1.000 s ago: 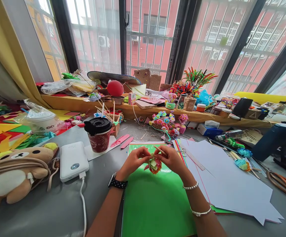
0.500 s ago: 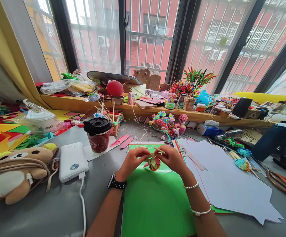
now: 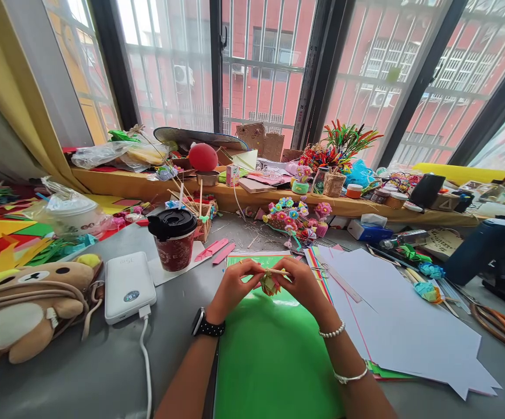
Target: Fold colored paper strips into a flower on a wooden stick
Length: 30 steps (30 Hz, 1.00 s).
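A small paper flower (image 3: 270,284) with pale green and pinkish-red folded petals hangs between my two hands, above a green sheet (image 3: 274,355). My left hand (image 3: 241,283) is closed in a pinch at the flower's left upper edge. A thin wooden stick (image 3: 277,272) lies level across the top of the flower, and the fingers of my right hand (image 3: 302,282) are closed on its right part. The left end of the stick reaches the fingertips of my left hand. The fingers partly cover the flower.
A lidded cup (image 3: 173,241) and a white power bank (image 3: 129,286) with a cable stand left, beside a plush bear (image 3: 29,314). White paper (image 3: 409,314) and a ruler (image 3: 343,283) lie right. Pink paper strips (image 3: 212,249) and a flower bundle (image 3: 285,215) sit behind.
The stick has swung to lie level across the flower, its left end now at my left fingertips. My right hand has shifted slightly left, and the flower has turned a little.
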### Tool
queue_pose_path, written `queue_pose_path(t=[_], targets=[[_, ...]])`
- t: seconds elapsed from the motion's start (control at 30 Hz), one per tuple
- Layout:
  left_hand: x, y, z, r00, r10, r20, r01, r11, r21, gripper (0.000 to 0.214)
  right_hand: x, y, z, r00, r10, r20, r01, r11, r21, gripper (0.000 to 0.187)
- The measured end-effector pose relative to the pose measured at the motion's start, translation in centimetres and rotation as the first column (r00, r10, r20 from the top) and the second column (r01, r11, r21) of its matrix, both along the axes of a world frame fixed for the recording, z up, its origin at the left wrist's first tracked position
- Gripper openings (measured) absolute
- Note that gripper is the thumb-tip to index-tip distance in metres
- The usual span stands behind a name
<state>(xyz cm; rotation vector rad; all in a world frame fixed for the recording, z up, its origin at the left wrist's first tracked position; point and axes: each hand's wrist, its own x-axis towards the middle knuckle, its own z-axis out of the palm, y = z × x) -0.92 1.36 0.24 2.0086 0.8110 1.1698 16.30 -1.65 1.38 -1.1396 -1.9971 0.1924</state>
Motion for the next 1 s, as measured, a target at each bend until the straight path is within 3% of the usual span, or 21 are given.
queue_pose_path(t=[0.2, 0.73, 1.0], targets=[[-0.14, 0.04, 0.14, 0.999, -0.028, 0.031, 0.028, 0.999, -0.023, 0.012, -0.13, 0.03, 0.00, 1.000, -0.018, 0.002, 0.018, 1.000, 0.008, 0.008], [0.18, -0.22, 0.13, 0.998, 0.042, -0.046, -0.039, 0.997, 0.062, 0.008, -0.22, 0.04, -0.20, 1.000, -0.008, 0.009, 0.008, 1.000, 0.017, 0.006], [0.25, -0.10, -0.05, 0.999, -0.005, 0.037, 0.004, 0.999, 0.032, 0.006, -0.77, -0.08, 0.00, 0.998, -0.067, 0.002, 0.067, 0.996, 0.058, 0.009]])
